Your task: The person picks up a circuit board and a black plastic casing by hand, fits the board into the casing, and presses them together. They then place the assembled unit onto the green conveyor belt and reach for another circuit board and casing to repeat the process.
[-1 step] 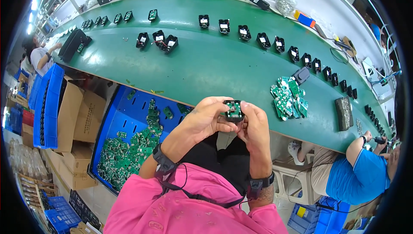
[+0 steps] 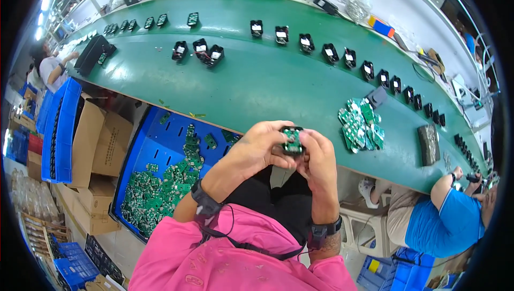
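Both hands meet in front of my lap, just off the near edge of the green bench. Between them is a small black plastic housing with a green circuit board (image 2: 293, 140) seated in its top. My left hand (image 2: 263, 145) grips the housing's left side, its thumb near the board. On the other side, my right hand (image 2: 318, 154) holds it with the thumb over the board's right edge. Slight blur hides the board's details. On the bench to the right lies a heap of green circuit boards (image 2: 357, 125), with a dark grey plastic part (image 2: 377, 97) touching its far side.
Black housings (image 2: 306, 43) line the far side of the green bench (image 2: 257, 90); three more (image 2: 180, 50) stand nearer. Left of my legs, a blue bin (image 2: 160, 135) holds many circuit boards. A dark block (image 2: 428, 145) lies right, near a co-worker in a blue shirt (image 2: 448, 220).
The housing has tilted slightly in my hands, and its board looks more blurred. Both hands keep their hold in nearly the same place. The whole view has shifted a little.
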`<action>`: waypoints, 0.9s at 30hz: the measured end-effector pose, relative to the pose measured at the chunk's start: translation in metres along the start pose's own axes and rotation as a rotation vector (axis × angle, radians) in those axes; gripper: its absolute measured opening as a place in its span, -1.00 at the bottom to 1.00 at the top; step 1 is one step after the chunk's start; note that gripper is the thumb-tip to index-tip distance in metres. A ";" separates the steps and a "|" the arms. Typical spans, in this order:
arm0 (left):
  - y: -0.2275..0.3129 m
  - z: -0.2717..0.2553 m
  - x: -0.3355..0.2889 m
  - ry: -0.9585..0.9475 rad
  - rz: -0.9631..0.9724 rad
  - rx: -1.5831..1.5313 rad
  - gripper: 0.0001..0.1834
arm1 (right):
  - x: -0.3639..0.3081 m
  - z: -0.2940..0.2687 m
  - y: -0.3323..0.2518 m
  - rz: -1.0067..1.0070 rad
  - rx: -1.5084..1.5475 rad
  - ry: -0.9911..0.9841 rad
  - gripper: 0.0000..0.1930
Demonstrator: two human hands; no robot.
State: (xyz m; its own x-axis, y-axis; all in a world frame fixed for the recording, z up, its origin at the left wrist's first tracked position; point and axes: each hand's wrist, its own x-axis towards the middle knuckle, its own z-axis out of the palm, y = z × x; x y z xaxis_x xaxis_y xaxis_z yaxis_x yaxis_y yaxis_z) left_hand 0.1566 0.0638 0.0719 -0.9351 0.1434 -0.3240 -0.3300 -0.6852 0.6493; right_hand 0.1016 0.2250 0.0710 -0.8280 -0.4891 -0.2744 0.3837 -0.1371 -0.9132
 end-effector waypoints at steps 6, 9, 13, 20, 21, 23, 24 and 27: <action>0.019 -0.006 -0.002 -0.047 0.087 0.415 -0.27 | 0.010 -0.003 0.013 -0.299 -0.400 0.116 -0.71; 0.040 -0.012 0.004 -0.077 0.476 1.247 -0.12 | 0.027 0.004 0.015 -0.324 -0.446 0.084 -0.67; 0.066 -0.027 0.035 0.053 0.652 1.510 -0.26 | 0.051 0.021 0.001 -0.393 -0.554 0.014 -0.56; 0.241 -0.124 0.138 0.700 0.651 1.857 -0.31 | 0.100 -0.009 0.049 -0.751 -1.231 0.386 -0.57; 0.270 -0.157 0.152 0.763 0.648 1.897 -0.30 | 0.099 0.001 0.046 -0.742 -1.183 0.357 -0.61; 0.296 -0.200 0.178 0.871 0.528 1.959 -0.30 | 0.100 0.005 0.045 -0.689 -1.112 0.356 -0.70; 0.304 -0.207 0.191 0.929 0.418 1.980 -0.30 | 0.101 0.003 0.045 -0.693 -1.115 0.375 -0.70; 0.306 -0.218 0.220 0.941 0.375 1.983 -0.36 | 0.100 -0.002 0.046 -0.675 -1.143 0.373 -0.75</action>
State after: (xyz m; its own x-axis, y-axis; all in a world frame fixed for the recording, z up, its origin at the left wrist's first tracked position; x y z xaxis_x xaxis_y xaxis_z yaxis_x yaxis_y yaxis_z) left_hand -0.1218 -0.2702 0.0494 -0.8557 -0.4772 0.2000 -0.4406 0.8747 0.2021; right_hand 0.0356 0.1717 0.0005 -0.8467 -0.3285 0.4186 -0.5283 0.6129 -0.5876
